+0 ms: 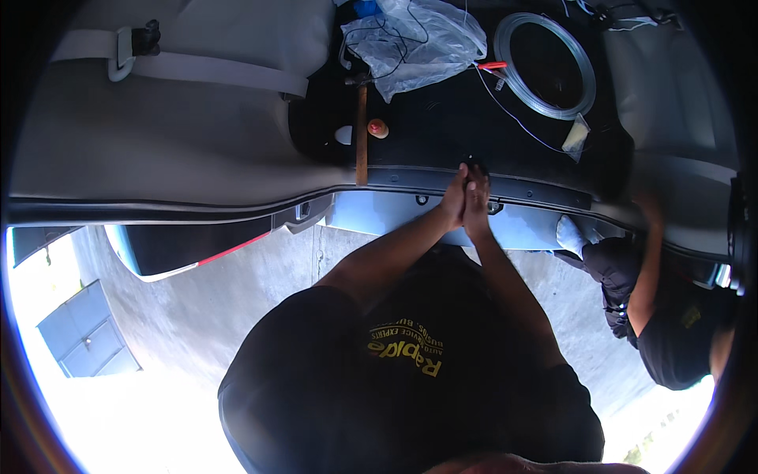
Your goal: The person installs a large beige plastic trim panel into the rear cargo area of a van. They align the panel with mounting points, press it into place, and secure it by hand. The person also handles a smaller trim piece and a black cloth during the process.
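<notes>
Reaching forward over the sill of an open car boot, the person has both hands pressed side by side on a small dark object at the near edge of the black boot floor. The left hand and right hand touch each other, fingers stretched forward and closed together; whether they actually grip the dark object I cannot tell, as it is mostly hidden by the fingertips. Just beyond the sill's grey trim strip, a wooden hammer handle lies pointing toward the sill, with a small round orange knob beside it. Further in lie a crumpled clear plastic bag and a coil of clear tubing. Toward the right end of the sill, another person's arm reaches up to the car's edge.
</notes>
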A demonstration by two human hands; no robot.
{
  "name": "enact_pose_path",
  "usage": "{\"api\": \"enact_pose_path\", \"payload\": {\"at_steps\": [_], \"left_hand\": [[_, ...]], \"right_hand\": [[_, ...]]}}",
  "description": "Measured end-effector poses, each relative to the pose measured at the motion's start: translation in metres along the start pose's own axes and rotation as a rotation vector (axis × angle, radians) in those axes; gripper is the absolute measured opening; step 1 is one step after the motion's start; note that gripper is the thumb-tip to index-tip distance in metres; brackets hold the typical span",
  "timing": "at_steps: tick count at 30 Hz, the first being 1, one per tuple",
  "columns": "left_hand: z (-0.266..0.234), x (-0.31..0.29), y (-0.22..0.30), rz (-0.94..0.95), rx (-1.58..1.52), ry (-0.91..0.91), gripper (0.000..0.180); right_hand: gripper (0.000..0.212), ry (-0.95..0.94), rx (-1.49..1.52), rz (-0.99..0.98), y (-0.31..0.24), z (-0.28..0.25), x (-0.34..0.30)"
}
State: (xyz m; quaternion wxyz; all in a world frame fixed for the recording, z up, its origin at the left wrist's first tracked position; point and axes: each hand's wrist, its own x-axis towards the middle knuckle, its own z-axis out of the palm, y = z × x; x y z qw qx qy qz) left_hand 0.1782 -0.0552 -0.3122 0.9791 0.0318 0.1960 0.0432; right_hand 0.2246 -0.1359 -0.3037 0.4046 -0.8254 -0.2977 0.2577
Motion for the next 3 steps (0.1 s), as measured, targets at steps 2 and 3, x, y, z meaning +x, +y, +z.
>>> {"api": "enact_pose_path", "payload": {"at_steps": [2, 3], "left_hand": [[0.024, 0.008, -0.009, -0.015, 0.245, -0.015, 0.062], [0.029, 0.011, -0.013, -0.084, 0.366, 0.051, 0.079]], "right_hand": [[0.055, -0.006, 0.003, 0.108, 0.021, -0.034, 0.024], [0.055, -0.026, 0.006, 0.113, 0.021, -0.029, 0.024]]}}
